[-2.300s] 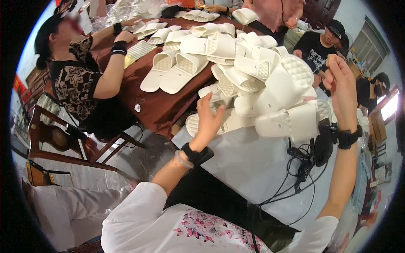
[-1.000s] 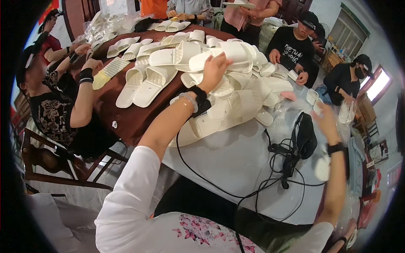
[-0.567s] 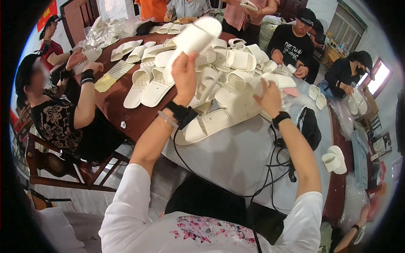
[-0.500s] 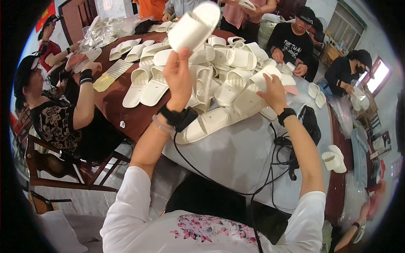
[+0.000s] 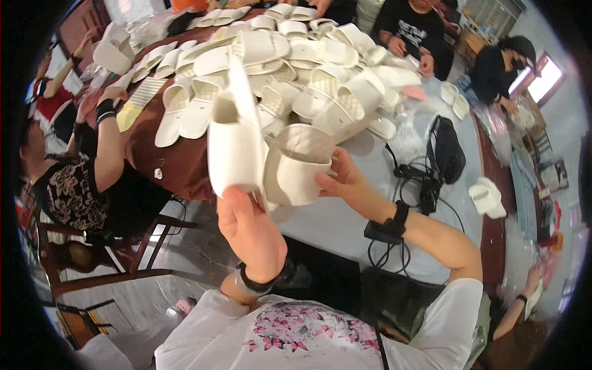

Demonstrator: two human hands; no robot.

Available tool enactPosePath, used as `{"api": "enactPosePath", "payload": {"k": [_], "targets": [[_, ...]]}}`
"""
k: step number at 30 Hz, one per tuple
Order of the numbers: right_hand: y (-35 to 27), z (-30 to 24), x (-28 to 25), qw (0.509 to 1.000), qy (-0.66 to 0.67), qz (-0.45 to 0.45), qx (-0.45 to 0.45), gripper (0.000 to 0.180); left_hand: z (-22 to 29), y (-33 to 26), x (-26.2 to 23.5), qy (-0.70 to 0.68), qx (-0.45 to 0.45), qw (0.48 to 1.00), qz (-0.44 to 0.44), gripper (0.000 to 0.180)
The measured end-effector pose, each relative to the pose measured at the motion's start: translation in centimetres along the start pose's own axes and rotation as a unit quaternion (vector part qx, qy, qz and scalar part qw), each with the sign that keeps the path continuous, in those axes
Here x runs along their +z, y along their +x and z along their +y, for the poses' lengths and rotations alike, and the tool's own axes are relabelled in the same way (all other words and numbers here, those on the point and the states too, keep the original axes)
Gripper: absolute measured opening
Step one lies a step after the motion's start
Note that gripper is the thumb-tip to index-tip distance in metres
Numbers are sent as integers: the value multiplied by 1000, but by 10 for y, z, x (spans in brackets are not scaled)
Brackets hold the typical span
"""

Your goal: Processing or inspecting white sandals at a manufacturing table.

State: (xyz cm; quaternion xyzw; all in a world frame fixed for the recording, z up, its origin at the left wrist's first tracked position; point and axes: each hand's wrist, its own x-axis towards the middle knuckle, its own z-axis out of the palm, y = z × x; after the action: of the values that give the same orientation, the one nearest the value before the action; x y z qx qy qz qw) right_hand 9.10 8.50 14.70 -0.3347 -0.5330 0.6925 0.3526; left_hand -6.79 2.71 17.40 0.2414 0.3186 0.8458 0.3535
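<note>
In front of my chest, my left hand point(image 5: 250, 231) grips a white slide slipper point(image 5: 231, 148) by its lower end; the slipper stands upright, turned partly edge-on. Just right of it, my right hand point(image 5: 342, 176) has thumb and fingers closed on the edge of a second white slipper point(image 5: 296, 176), its strap facing me. The two slippers are side by side and seem to touch near the lower end. Beyond them a big heap of white slippers point(image 5: 333, 92) covers the table, several of them overlapping with quilted insoles showing.
Black cables and a black pouch point(image 5: 447, 151) lie right of the heap on the grey tabletop point(image 5: 364, 228). A pair of slippers point(image 5: 487, 197) rests near the right edge. A wooden chair point(image 5: 105, 256) stands at left. Several people work around the table.
My left hand has come down and nearer with its slipper. My right hand has drawn back from the heap, bringing a second slipper beside the first. The view has shifted.
</note>
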Motion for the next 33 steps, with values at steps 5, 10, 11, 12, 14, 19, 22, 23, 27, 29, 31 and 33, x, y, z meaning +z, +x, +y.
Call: {"api": "enactPosePath", "payload": {"k": [5, 10, 11, 12, 14, 19, 22, 23, 27, 29, 31, 33], "targets": [[-49, 6, -19, 983, -124, 93, 103, 58, 0, -43, -39, 120, -114, 976, -143, 36], [-66, 40, -103, 792, -579, 167, 100, 37, -67, -57, -69, 604, 52, 648, -461, 48], [-62, 33, -116, 716, -664, 208, 56, 30, -68, -57, -78, 607, 56, 647, -457, 48], [-61, 19, -135, 623, -741, 252, 13, 24, -69, -58, -88, 566, 24, 656, -498, 49], [-65, 20, -190, 605, -726, 321, 49, 31, -68, -62, -97, 519, -7, 661, -543, 50], [-47, 44, -225, 550, -744, 327, 193, 34, -61, -70, -112, 527, 8, 667, -526, 62], [-38, 60, -233, 533, -747, 343, 200, 38, -74, -74, -112, 551, 26, 632, -544, 80], [-42, 58, -238, 571, -718, 346, 199, 37, -82, -74, -108, 563, 37, 600, -567, 83], [-53, 12, -207, 640, -656, 340, 208, 24, -109, -53, -112, 536, 76, 544, -641, 86], [-67, 0, -205, 672, -622, 339, 216, 23, -110, -34, -105, 513, 74, 532, -669, 83], [-76, -6, -201, 656, -634, 347, 217, 23, -107, -28, -103, 489, 62, 545, -679, 70], [-95, 6, -216, 587, -697, 366, 186, 22, -97, -38, -108, 503, 84, 557, -656, 65]]}}
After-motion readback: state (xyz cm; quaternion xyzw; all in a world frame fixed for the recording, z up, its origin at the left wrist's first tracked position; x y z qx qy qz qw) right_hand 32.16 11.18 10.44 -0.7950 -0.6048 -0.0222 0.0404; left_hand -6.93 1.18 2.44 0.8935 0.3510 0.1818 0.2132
